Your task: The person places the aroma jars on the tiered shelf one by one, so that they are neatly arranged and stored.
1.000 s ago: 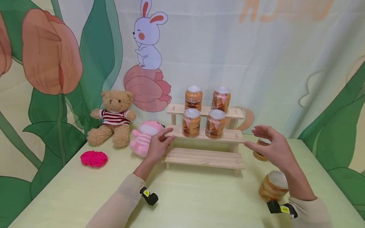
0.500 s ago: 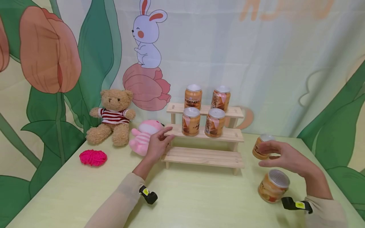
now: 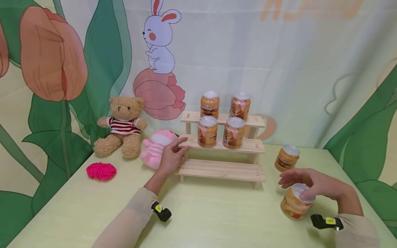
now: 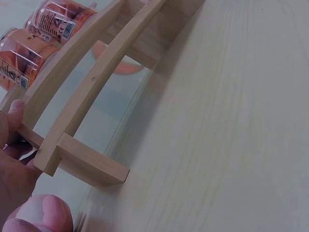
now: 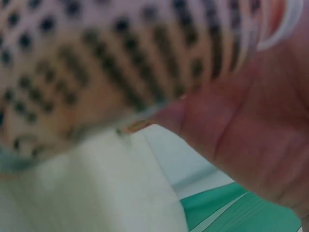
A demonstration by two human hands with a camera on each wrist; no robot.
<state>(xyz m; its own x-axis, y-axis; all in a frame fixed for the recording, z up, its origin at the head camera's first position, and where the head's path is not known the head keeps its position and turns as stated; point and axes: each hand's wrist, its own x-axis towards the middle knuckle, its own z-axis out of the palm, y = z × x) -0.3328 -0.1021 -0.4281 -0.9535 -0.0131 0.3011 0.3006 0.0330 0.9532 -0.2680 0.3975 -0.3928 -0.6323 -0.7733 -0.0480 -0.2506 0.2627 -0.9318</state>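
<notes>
A three-tier wooden display stand (image 3: 220,170) stands on the table. My left hand (image 3: 170,159) pinches the left end of its middle tier, as the left wrist view also shows at the plank's edge. Two orange cans, one of them the left can (image 3: 207,132), sit on that tier, and two more are on the top tier. My right hand (image 3: 324,186) is over a squat orange can (image 3: 294,206) at the front right, fingers spread behind its lid and thumb in front. The right wrist view has this can's printed side (image 5: 120,63) close against the hand, blurred.
Another orange can (image 3: 286,158) stands behind the right hand. On the left are a teddy bear (image 3: 124,129) in a striped shirt, a pink plush toy (image 3: 153,151) beside the stand, and a bright pink yarn bundle (image 3: 101,171). A printed curtain (image 3: 279,69) hangs behind.
My right hand has moved from beside the stand out to the right, past the rear can, and down over the front can. My left hand has stayed at the stand's end.
</notes>
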